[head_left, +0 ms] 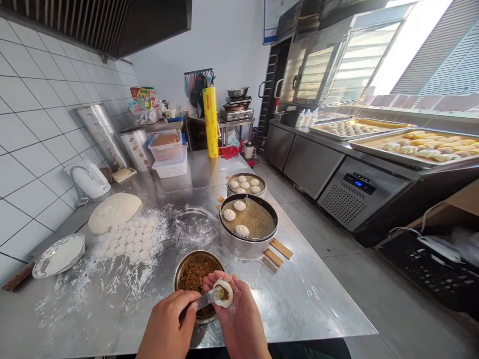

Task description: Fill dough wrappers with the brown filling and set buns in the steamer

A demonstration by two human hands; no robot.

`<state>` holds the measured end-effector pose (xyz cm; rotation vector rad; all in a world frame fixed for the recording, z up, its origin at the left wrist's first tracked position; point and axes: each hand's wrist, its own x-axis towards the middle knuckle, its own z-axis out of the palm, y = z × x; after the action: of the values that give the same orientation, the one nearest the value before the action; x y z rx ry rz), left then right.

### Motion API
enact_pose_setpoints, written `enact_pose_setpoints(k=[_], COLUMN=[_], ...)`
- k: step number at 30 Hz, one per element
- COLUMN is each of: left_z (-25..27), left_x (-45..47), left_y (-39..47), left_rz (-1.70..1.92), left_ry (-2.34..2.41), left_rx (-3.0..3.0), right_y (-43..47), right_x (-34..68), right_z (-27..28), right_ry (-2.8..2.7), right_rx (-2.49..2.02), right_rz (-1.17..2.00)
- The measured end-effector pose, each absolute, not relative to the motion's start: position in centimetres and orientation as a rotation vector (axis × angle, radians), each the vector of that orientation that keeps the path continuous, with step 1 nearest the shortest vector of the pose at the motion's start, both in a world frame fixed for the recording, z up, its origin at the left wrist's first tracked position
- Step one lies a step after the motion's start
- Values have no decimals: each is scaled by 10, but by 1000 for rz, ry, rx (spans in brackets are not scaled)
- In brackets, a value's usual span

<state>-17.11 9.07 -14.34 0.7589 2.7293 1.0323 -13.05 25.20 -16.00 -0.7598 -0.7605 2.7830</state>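
My left hand [170, 319] is closed around the handle of a flat metal filling spoon [205, 300]. Its tip presses into a round dough wrapper [228, 299] with brown filling in the middle. That wrapper rests in my right hand [241, 316], palm up, with the fingers curled around it. Just beneath both hands stands a metal bowl [179, 264] of chopped brown filling [196, 273], partly hidden by them. Beyond it, a round steamer [247, 247] with a mesh liner carries 3 shaped buns [242, 230]. A second steamer [262, 193] behind holds several more.
Several small dough pieces [130, 239] lie on floured steel beside a large dough slab [114, 212]. At left are a bowl of flour [62, 254] and a white kettle [88, 178]. Wooden slats [280, 248] stick out under the near steamer. Trays of pastries [419, 154] sit on the right counter.
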Motion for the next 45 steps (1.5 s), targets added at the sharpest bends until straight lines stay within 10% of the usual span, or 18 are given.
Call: enact_pose_setpoints(k=[25,37,45], left_z=[-160,-153,-160], left_x=[-159,-195,-196], left_y=[78,64,64], left_rz=[1203,-226,-254], left_ry=[2925,2885,2802], left_rx=[659,919,938], right_y=[266,304,290], right_x=[-134,-115,-110], right_z=[-155,-169,-192], right_ry=[-696,-597,-672], right_rx=[-987,-1135,-1085], right_rz=[2785,2788,2768])
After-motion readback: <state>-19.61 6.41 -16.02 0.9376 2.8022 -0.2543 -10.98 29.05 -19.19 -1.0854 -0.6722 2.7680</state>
